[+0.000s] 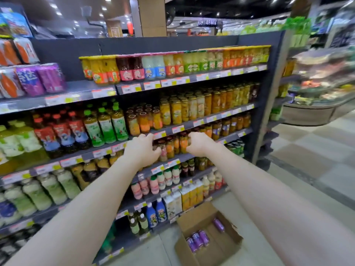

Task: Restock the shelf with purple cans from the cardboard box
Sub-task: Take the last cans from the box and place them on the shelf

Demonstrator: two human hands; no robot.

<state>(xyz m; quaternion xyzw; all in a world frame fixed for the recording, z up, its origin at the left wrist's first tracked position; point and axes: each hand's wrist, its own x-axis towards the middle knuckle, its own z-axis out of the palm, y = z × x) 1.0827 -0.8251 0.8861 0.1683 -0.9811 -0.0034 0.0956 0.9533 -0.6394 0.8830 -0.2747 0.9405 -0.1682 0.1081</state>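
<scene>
Down on the pale tiled floor (pixel 307 169) sat the open brown cardboard box (pixel 209 237), flaps spread wide. Inside lay the slim purple drink cans (pixel 197 239): three on their sides, tight together near the box's left wall, and a fourth purple can (pixel 219 225) lying alone, well apart towards the far corner. Neither hand was touching any of them!

Up from there, both bare forearms stretched out towards the dark grey metal shelf unit (pixel 269 93). The left hand (pixel 143 150) and the right hand (pixel 197 144) met at the middle shelf, either side of a row of glass jars of orange and yellow preserved fruit (pixel 173 147). The left fingers (pixel 151 138) curled against the leftmost jars; the right ones bent in at the jars' other side. Whether either hand truly gripped a jar, I could not tell, as the view was blurred.

Further back, on the upper left shelf, shrink-wrapped packs of purple cans (pixel 41 79) stood beside orange-printed packs (pixel 9 83).
</scene>
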